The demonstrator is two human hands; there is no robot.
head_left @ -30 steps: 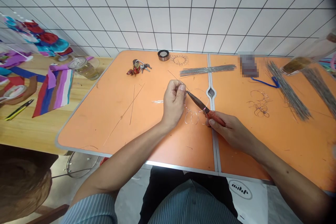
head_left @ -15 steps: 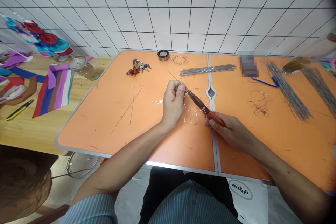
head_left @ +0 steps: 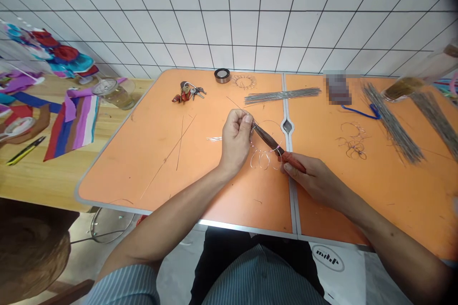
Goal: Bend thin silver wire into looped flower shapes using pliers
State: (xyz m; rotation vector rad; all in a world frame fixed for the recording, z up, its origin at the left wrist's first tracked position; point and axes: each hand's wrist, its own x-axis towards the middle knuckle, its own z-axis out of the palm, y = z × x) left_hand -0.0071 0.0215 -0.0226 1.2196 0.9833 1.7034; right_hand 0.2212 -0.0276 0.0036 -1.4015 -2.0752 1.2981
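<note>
Both forearms cross the near edge of the orange table (head_left: 118, 167); surface left of the left hand (head_left: 235, 143) is open around crossed wires (head_left: 181, 138). Left of the seam (head_left: 294, 200), closed left fingers pinch looped wire (head_left: 264, 152). The right hand (head_left: 313, 171) wraps red-handled pliers (head_left: 279, 148), tips at the left fingertips. Both grips match the earlier frame.

1 L hand (head_left: 235, 140), 1 R hand (head_left: 308, 174), 1 pr. pliers (head_left: 269, 139), 1 looped wire pc. (head_left: 264, 151), 3 lg. wire bdls. (head_left: 282, 95), 1 tape roll (head_left: 222, 75), 1 key bunch (head_left: 189, 92), 1 jar (head_left: 116, 93), 1 btl. (head_left: 404, 86); no. of keys unclear.
</note>
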